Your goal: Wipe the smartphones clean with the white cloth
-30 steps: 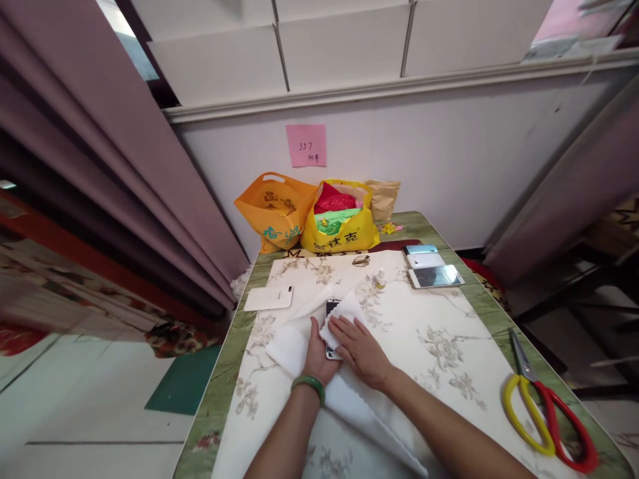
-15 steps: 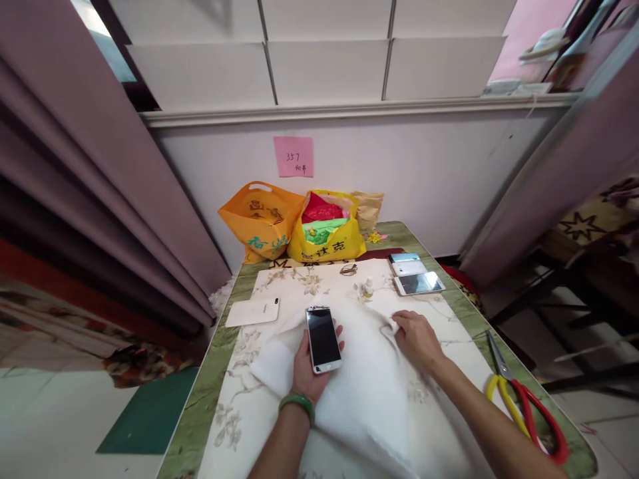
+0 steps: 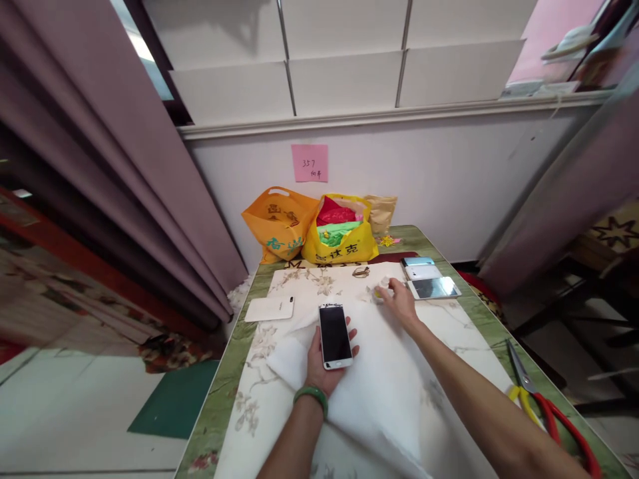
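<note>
A white smartphone with a dark screen lies face up in my left hand, whose fingers curl round its right edge. Black marks show along the phone's top edge. Beneath that hand a white cloth is spread on the table. Farther forward, my right hand has its thumb and fingers closed on a small clear bottle with a yellowish tint, partly hidden by the fingers. Just right of it lie a white phone with a glossy screen and more phones.
Red-and-yellow-handled scissors rest at the table's right edge. A white phone lies face down at left. Behind stand an orange bag, a yellow bag with colourful contents and a tan pouch. A small ring-like item lies in front of them.
My right hand has let go of the white cloth and moved forward and left to the small bottle, gripping it. My left hand still holds the smartphone. The view has shifted slightly.
</note>
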A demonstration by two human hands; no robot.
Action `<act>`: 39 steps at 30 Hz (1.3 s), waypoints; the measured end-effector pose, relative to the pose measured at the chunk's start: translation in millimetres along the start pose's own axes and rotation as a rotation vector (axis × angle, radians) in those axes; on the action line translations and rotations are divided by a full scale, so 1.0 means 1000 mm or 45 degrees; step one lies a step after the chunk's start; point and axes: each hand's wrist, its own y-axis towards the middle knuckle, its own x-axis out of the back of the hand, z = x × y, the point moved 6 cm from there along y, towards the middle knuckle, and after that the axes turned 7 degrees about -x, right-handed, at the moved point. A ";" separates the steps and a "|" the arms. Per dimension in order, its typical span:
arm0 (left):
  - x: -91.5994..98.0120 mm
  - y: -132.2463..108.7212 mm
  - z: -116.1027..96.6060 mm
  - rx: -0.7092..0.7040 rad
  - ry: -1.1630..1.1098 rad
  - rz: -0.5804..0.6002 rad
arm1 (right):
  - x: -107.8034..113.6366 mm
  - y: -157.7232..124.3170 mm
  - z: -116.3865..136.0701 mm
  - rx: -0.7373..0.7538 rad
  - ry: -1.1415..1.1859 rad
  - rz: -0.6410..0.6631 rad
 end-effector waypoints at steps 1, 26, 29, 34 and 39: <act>-0.001 0.000 0.000 -0.002 0.004 -0.010 | 0.001 -0.009 0.004 0.014 0.061 0.027; 0.006 0.009 0.011 0.040 0.048 0.009 | -0.002 -0.144 0.055 -0.523 2.021 0.933; 0.008 0.011 0.014 0.060 0.014 0.054 | 0.002 -0.143 0.051 -0.344 1.683 0.636; 0.009 0.010 0.014 0.041 0.047 0.063 | -0.005 -0.141 0.042 -0.127 1.378 0.486; 0.005 0.005 0.014 0.012 0.119 0.057 | -0.012 -0.140 0.039 0.013 1.096 0.485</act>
